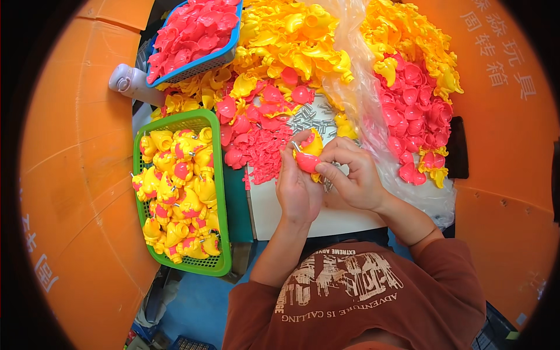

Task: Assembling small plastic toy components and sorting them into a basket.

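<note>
A yellow and pink plastic toy part (308,163) with a small metal pin sticking out of it is held between my two hands over the front of the white work surface (274,207). My left hand (300,192) cups it from the left, its fingers partly hidden behind the part. On the other side, the thumb and fingers of my right hand (357,178) pinch its pink portion. Just beyond my hands lie loose metal pins (312,119). Small pink plastic pieces (267,154) are heaped left of them, beside larger pink shells (271,96).
At left, a green basket (224,245) holds yellow and pink toy parts with pins. A blue basket (224,55) of pink shells stands behind, near a pale bottle (133,84). Yellow shells (286,35) and a clear plastic bag (364,93) cover the back. Orange panels (87,157) flank the surface.
</note>
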`<act>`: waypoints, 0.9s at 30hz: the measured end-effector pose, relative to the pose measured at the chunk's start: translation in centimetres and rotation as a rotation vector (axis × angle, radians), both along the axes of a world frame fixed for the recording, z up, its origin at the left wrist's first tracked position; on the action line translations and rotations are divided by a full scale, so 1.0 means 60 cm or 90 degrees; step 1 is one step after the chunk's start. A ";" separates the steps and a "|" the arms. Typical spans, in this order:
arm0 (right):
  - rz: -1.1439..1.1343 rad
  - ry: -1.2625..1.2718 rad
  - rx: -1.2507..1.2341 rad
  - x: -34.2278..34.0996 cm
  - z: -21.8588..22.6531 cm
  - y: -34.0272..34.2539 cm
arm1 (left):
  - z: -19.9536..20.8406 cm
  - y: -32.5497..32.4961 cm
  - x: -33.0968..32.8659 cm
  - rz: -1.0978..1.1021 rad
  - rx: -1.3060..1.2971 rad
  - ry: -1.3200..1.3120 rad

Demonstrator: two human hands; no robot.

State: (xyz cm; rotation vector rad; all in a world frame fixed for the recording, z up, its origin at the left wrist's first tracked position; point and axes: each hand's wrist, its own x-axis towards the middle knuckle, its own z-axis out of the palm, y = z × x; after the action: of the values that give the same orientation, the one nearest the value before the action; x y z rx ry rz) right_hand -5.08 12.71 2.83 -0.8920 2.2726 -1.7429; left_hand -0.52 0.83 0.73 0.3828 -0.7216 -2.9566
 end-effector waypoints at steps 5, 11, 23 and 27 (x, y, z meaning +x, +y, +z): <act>0.005 0.021 0.000 0.002 0.000 0.002 | 0.000 -0.002 0.001 -0.015 0.028 -0.018; -0.017 0.128 0.014 0.010 0.007 -0.002 | 0.004 -0.002 0.001 -0.038 0.054 0.013; 0.001 0.212 0.010 0.003 -0.006 -0.018 | -0.014 -0.013 0.022 -0.025 -0.077 0.001; -0.131 0.181 0.034 -0.037 -0.053 0.004 | -0.035 -0.054 0.032 -0.001 -0.102 0.017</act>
State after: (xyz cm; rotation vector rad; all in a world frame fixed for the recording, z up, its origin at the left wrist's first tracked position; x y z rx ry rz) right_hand -7.32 12.93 -0.37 -0.9819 2.6656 -1.7175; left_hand 1.39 -2.44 -1.40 0.3291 -0.9479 -2.8727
